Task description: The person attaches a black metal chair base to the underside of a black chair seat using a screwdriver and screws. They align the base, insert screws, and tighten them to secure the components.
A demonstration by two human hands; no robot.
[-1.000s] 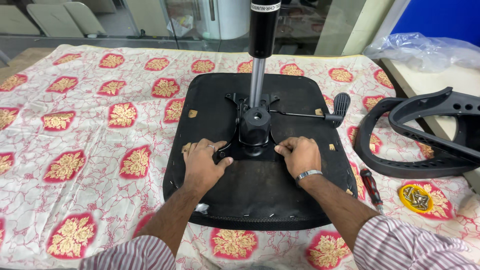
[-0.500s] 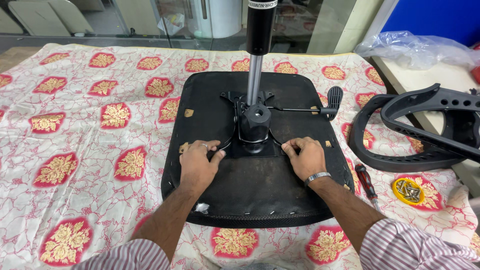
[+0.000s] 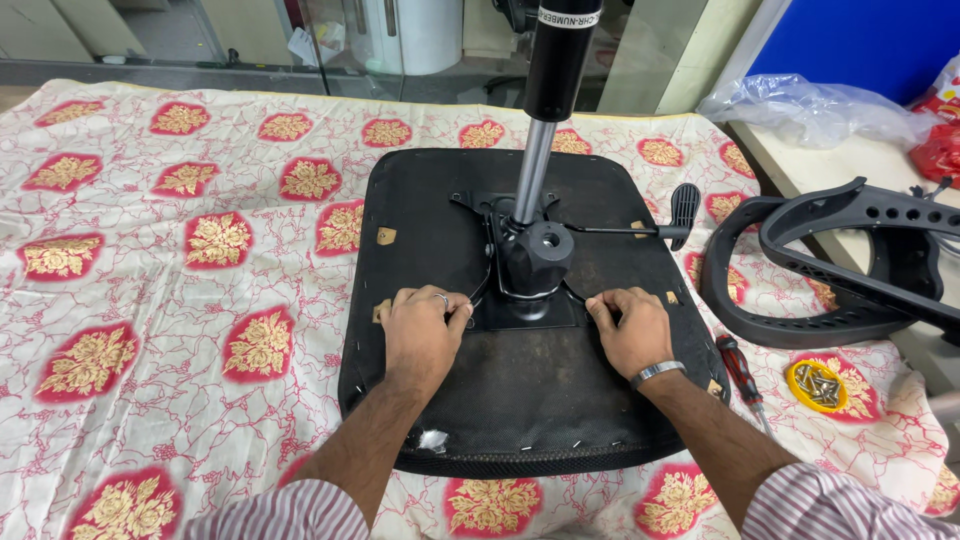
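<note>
An upturned black office-chair seat [image 3: 440, 200] lies on a patterned cloth. A black tilt mechanism [image 3: 535, 258] is fixed at its middle, with a gas-lift cylinder [image 3: 552, 70] standing upright from it and a lever with a paddle handle [image 3: 684, 210] pointing right. My left hand [image 3: 422, 330] rests on the seat with its fingertips at the left edge of the mechanism plate. My right hand [image 3: 628, 330], with a metal bracelet at the wrist, touches the plate's right edge. Whether the fingers pinch a small part cannot be made out.
The white cloth with red and gold flowers [image 3: 180, 300] covers the work surface. Black plastic chair armrests [image 3: 850, 270] lie at the right. A red-handled screwdriver [image 3: 742, 368] and a yellow lid holding several screws [image 3: 820, 385] sit near the seat's right corner. A clear plastic bag [image 3: 800, 105] lies behind.
The view has moved closer and shifted a little. Both hands stay at the mechanism plate's edges, with only slight finger movement.
</note>
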